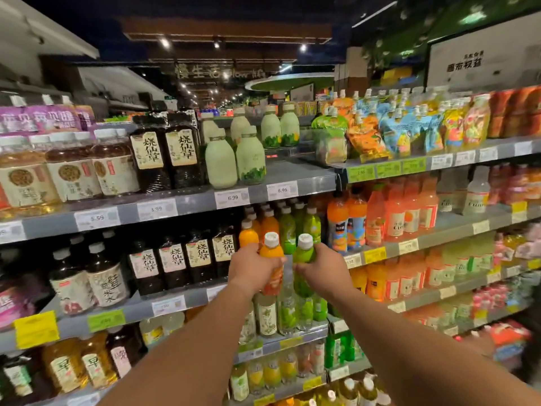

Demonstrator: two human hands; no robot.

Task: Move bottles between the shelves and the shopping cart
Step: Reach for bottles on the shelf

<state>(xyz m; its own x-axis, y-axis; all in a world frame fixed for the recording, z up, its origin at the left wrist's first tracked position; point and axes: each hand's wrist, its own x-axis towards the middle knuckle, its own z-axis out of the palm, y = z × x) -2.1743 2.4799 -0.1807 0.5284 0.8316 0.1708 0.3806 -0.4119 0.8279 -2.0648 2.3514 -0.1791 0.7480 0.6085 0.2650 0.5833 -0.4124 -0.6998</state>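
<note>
My left hand (251,266) grips an orange juice bottle (272,252) with a white cap around its middle. Beside it, my right hand (320,268) grips a green juice bottle (304,253), also white-capped. Both bottles are upright and held side by side in front of the second shelf (187,297), just before a row of matching orange and green bottles (287,224). No shopping cart is in view.
Shelves fill the view: dark tea bottles (175,259) to the left, pale green milk bottles (234,159) on the top shelf, orange and pink drinks (395,212) to the right, snack pouches (409,127) above them. More bottles stand on the lower shelves.
</note>
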